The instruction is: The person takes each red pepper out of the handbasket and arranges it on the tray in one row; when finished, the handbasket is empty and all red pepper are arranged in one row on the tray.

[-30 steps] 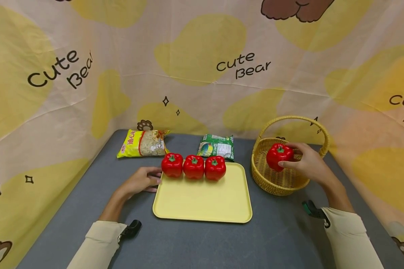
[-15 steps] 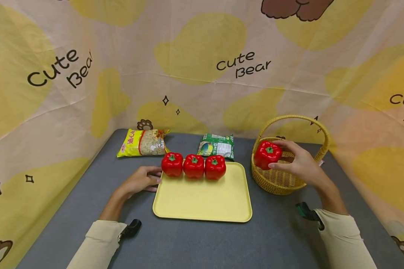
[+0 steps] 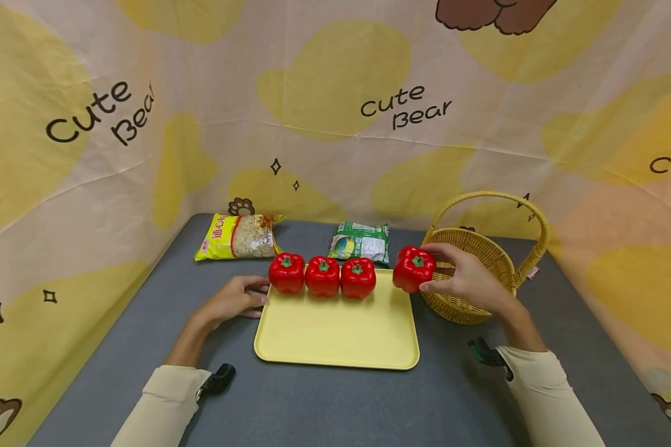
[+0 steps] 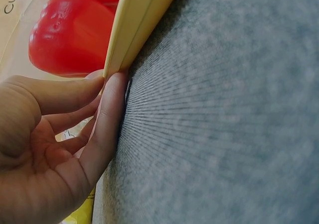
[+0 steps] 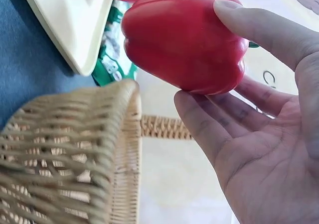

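Note:
My right hand (image 3: 468, 282) holds a red bell pepper (image 3: 414, 269) between thumb and fingers, above the right back corner of a yellow tray (image 3: 335, 335). In the right wrist view the pepper (image 5: 182, 40) is higher than the rim of the wicker basket (image 5: 75, 144). Three more red bell peppers stand in a row along the tray's back: a left one (image 3: 286, 273), a middle one (image 3: 322, 277) and a right one (image 3: 358, 278). At the tray's left edge, my left hand (image 3: 236, 302) pinches the rim (image 4: 122, 40) between thumb and index finger.
The wicker basket (image 3: 447, 307) with its tall handle stands right of the tray, partly behind my right hand. At the back lie a yellow snack bag (image 3: 237, 238) and a green bag (image 3: 360, 242). A patterned cloth (image 3: 324, 124) hangs behind the grey table (image 3: 335, 410).
My right hand has carried the bell pepper leftward, out from over the basket to the tray's right back corner. The left hand and the other peppers have stayed put.

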Demonstrator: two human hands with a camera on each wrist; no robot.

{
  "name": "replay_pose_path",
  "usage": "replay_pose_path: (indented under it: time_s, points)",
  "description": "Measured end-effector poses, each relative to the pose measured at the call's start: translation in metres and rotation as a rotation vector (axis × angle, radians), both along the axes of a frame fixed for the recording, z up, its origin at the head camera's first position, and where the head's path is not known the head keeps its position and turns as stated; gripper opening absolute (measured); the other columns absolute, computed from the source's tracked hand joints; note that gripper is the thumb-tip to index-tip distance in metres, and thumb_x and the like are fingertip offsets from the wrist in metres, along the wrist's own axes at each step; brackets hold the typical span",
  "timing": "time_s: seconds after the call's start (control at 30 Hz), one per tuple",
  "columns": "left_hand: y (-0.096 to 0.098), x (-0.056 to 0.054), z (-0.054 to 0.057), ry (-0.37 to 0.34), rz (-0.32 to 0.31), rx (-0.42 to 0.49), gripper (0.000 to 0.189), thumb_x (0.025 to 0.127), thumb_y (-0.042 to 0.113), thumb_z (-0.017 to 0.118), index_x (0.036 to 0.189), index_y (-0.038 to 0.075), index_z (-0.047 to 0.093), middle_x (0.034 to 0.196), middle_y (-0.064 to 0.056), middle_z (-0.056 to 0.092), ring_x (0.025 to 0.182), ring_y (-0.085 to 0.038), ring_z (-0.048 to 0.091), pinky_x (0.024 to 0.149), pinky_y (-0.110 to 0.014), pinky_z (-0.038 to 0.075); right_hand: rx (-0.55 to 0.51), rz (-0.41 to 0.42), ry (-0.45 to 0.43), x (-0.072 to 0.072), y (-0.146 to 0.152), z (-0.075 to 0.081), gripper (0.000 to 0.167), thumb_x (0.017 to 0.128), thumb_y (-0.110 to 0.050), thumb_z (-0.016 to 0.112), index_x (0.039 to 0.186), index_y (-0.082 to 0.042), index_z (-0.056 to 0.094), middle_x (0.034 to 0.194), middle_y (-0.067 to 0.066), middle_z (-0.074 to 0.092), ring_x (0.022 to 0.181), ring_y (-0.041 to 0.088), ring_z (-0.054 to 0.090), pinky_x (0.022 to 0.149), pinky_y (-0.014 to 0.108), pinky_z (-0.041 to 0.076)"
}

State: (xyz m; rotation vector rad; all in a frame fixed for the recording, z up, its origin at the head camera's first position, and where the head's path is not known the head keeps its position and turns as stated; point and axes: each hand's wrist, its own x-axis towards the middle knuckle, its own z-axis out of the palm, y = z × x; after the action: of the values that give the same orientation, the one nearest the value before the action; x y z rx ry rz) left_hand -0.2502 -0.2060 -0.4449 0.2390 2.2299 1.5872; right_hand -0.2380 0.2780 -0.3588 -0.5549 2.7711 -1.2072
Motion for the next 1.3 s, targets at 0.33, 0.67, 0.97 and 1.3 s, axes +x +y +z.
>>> replay_pose_path:
  time_s: [0.33, 0.67, 0.97, 1.3]
  points:
    - [-0.001, 0.0, 0.0, 0.002, 0.0, -0.003, 0.057, 0.104, 0.004, 0.063, 0.153, -0.016, 0.041, 0.146, -0.034, 0.052, 0.121, -0.032, 0.067, 0.085, -0.036, 0.066, 0.071, 0.032, 0.024, -0.011, -0.018, -0.009, 0.077, 0.082, -0.022, 0.091, 0.149, -0.006, 0.055, 0.147, 0.017, 0.059, 0.133, 0.043, 0.058, 0.108, 0.061, 0.054]
    - [-0.001, 0.001, 0.0, 0.001, 0.005, -0.009, 0.057, 0.104, 0.004, 0.063, 0.153, -0.015, 0.041, 0.146, -0.033, 0.053, 0.12, -0.03, 0.068, 0.084, -0.036, 0.066, 0.212, 0.026, 0.033, -0.02, -0.023, -0.015, 0.075, 0.081, -0.029, 0.091, 0.149, -0.017, 0.061, 0.149, 0.018, 0.055, 0.141, 0.044, 0.043, 0.11, 0.074, 0.041]
    - [0.0, 0.001, 0.0, 0.002, 0.003, -0.012, 0.057, 0.104, 0.004, 0.062, 0.153, -0.015, 0.041, 0.146, -0.033, 0.052, 0.122, -0.032, 0.067, 0.085, -0.036, 0.066, 0.275, 0.037, 0.033, -0.026, -0.027, -0.02, 0.073, 0.08, -0.032, 0.091, 0.146, -0.019, 0.065, 0.151, 0.021, 0.056, 0.146, 0.045, 0.034, 0.112, 0.078, 0.018]
    - [0.0, 0.002, 0.001, -0.004, 0.003, -0.007, 0.057, 0.104, 0.004, 0.062, 0.153, -0.015, 0.041, 0.147, -0.033, 0.052, 0.122, -0.033, 0.067, 0.086, -0.037, 0.066, 0.302, 0.054, 0.018, -0.033, -0.027, -0.026, 0.072, 0.081, -0.033, 0.09, 0.147, -0.02, 0.064, 0.153, 0.018, 0.057, 0.149, 0.047, 0.029, 0.114, 0.08, 0.007]
